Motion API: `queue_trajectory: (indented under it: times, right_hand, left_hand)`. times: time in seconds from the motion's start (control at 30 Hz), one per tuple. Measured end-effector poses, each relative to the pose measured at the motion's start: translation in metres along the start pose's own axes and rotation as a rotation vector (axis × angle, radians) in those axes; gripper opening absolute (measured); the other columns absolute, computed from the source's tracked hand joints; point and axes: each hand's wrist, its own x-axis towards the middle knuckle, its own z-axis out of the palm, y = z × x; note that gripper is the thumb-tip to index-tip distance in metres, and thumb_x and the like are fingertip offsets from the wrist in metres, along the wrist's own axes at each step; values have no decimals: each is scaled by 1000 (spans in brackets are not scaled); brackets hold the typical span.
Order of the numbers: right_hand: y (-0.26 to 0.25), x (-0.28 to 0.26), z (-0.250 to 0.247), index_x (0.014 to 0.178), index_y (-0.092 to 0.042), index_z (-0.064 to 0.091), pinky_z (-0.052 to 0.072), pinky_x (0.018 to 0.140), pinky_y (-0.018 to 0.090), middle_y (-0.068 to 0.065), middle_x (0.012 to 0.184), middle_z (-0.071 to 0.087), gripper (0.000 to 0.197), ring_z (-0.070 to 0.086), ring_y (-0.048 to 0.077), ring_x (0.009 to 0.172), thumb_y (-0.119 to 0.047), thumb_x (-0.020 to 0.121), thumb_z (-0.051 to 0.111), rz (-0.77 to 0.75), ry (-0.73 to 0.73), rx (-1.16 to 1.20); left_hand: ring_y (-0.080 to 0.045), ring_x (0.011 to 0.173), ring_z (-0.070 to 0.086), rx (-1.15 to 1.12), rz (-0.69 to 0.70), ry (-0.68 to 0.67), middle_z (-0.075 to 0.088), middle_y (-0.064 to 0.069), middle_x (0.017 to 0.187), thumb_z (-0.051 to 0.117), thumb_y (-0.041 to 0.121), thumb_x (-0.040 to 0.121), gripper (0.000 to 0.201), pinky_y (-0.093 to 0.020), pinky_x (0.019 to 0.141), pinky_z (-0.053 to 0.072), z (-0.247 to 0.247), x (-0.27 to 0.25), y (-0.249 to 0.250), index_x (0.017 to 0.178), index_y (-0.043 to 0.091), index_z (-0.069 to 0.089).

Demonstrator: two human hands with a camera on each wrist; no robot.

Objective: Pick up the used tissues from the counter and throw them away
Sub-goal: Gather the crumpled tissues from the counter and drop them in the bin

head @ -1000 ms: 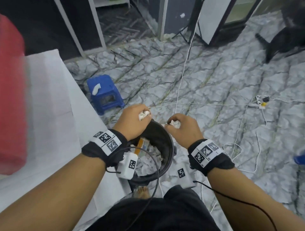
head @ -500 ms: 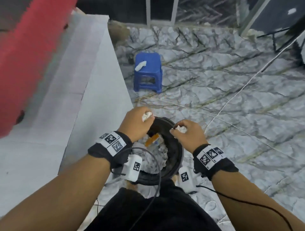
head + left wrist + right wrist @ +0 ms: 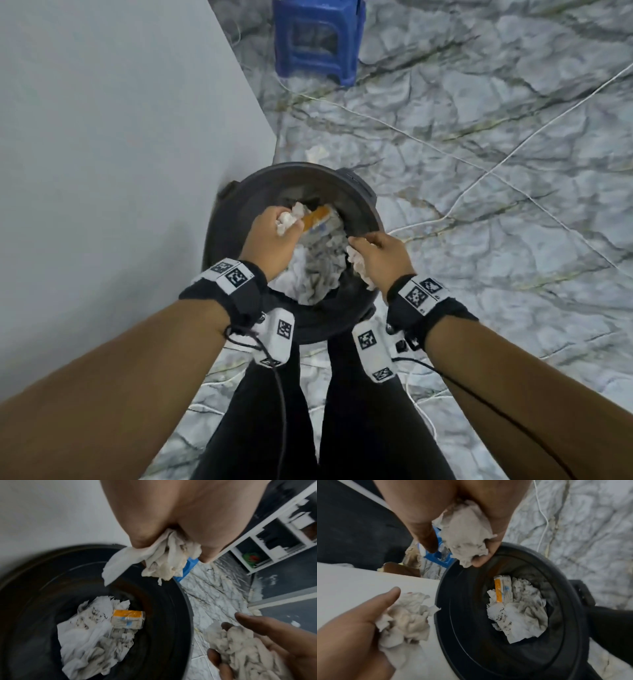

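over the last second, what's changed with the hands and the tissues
Both hands have moved in from the rim to over the open bin. The left hand still grips its tissue wad; the right hand still holds its wad. Neither wad is dropped yet.

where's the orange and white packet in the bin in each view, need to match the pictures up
Head: the small orange-and-white packet lies in the far part of the round black bin, just right of the left hand.
Left wrist: the packet is centre, slightly low, beside the dumped tissues.
Right wrist: it stands on end, centre-right.
Shared landmark: the blue plastic stool, beyond the bin.
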Motion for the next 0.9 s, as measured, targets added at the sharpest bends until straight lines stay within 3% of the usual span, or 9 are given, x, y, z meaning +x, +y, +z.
queue_trajectory:
  times: [0.07,0.17,0.27,0.3,0.4,0.5,0.67,0.83,0.9]
  right_hand:
    - [3,21,13,86,-23,70,57,81,53,6,83,72,33,69,33,82,-52,71,70,114,34,157]
    - [11,58,36,98,-20,68,56,84,45,9,93,72,33,66,29,84,-49,82,66,296,41,382]
    - [27,98,59,127,-24,61,49,96,46,4,121,67,87,64,29,108,-86,65,56,366,-58,600]
    - [27,103,65,129,-22,60,50,95,46,6,123,66,88,63,30,111,-86,69,50,396,-94,686]
    - [20,108,68,106,-19,65,54,70,42,5,89,73,64,68,26,84,-74,88,37,438,-120,774]
    - [26,113,68,128,-28,54,53,65,42,-5,87,60,58,61,19,79,-68,93,35,406,-39,765]
    - [28,101,72,139,-23,48,55,89,46,1,138,53,63,64,22,106,-66,95,33,321,-9,732]
    - [16,74,54,117,-23,59,56,88,48,4,119,65,43,69,27,96,-55,99,36,218,-14,604]
    - [3,52,37,102,-20,62,56,78,41,7,103,69,27,69,26,85,-40,101,45,147,-38,476]
  left_hand:
    - [-13,92,55,-56,-58,-13,57,-2,112,52,36,92,27,-17,70,40,13,23,-17,113,19,54]
    - [-18,110,53,-151,-158,-32,51,-3,127,45,54,89,45,-28,87,40,32,57,-43,124,25,49]
    - [-16,132,41,-299,-243,-96,36,2,150,35,75,78,78,-38,109,33,44,82,-65,144,35,29]
    - [-15,136,37,-364,-256,-111,32,4,154,35,81,73,83,-42,113,30,46,88,-73,145,40,24]
    - [-13,137,38,-428,-251,-127,31,8,155,38,86,69,88,-46,114,31,48,101,-93,144,46,20]
    - [-13,134,43,-392,-218,-135,41,10,147,39,81,73,82,-44,113,33,44,102,-99,144,40,28]
    - [-10,121,53,-337,-174,-139,56,21,119,40,77,76,30,-44,108,40,27,81,-87,101,62,51]
    - [-6,114,57,-304,-131,-104,62,13,120,46,69,79,42,-41,104,44,7,54,-51,112,44,56]
    - [-5,109,58,-241,-84,-71,63,11,119,50,54,88,37,-37,100,46,-5,37,-27,119,33,57]
